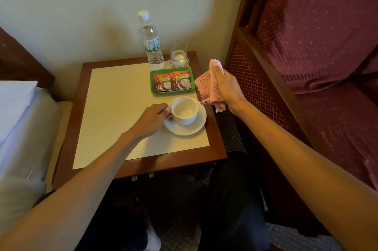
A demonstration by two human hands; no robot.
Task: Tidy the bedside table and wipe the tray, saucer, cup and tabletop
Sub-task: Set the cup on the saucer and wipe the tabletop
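Observation:
A white cup stands upright and empty on a white saucer at the right side of the bedside table. My left hand pinches the cup's handle, which its fingers hide. My right hand is raised just off the table's right edge and grips a pink cloth that hangs beside the cup. Behind the saucer lies a green tray holding two coffee sachets.
A water bottle and a glass on a coaster stand at the table's back edge against the wall. A dark red armchair is close on the right. A bed with white linen is on the left.

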